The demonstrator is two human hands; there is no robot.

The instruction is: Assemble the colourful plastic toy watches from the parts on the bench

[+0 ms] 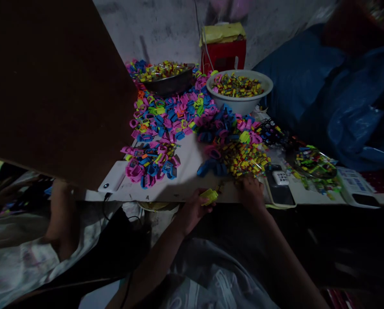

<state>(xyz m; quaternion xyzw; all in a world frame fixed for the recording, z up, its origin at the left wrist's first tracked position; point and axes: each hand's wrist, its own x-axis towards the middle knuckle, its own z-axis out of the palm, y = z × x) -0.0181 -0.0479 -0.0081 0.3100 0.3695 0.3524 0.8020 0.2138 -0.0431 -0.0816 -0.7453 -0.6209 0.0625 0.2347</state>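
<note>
My left hand (193,210) is closed around a yellow-green plastic piece (209,196), shaped like a toy watch, above the table's front edge. My right hand (253,191) rests with curled fingers at the near edge of a heap of small yellow and red pieces (245,159). What its fingertips hold, if anything, is too dark to make out. Left of that heap lie blue watch-shaped pieces (212,168). A cluster of pink, blue and yellow plastic watch-shaped pieces (151,163) sits farther left on the white table (189,154).
Behind stand a white basin (240,101) and a metal bowl (169,85), both holding small pieces. A phone (280,189) lies right of my hand, and a white power bank (112,177) at the left. A brown board (56,86) rises beside another person's arm (63,214).
</note>
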